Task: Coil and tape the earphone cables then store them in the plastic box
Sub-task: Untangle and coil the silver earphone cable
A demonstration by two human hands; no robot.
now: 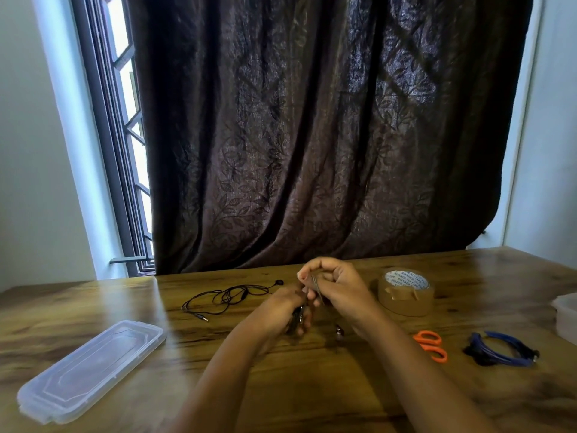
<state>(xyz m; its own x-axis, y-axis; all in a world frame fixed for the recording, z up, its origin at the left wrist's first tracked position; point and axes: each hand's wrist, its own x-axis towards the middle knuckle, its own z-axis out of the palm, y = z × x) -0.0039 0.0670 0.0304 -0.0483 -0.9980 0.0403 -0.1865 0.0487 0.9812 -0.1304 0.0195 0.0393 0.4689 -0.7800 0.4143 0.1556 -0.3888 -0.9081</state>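
Fingers (pixel 309 269) of the right hand (pixel 338 287) are being kept curled, with a thin strand of the dark earphone cable (pixel 317 287) being pinched between them and the thumb, just left of the tape roll (pixel 406 293). The bundled part of the same cable is being gripped by the curled fingers of the left hand (pixel 288 312), slightly lower and further left of the roll. A small dark earbud (pixel 338 334) is being seen below the right wrist; whether it is touching the surface (pixel 312 385) cannot be told. A second, black earphone (pixel 224 296) is being left loose and uncoiled well to the left of the roll. A blue cable (pixel 499 351), already coiled, is lying right of and nearer than the roll, with orange-handled scissors (pixel 432 345) between it and the right forearm. The plastic box (pixel 566 317) is being cut off by the frame edge far right of the roll, and a clear plastic lid (pixel 90 370) is lying far to its left.
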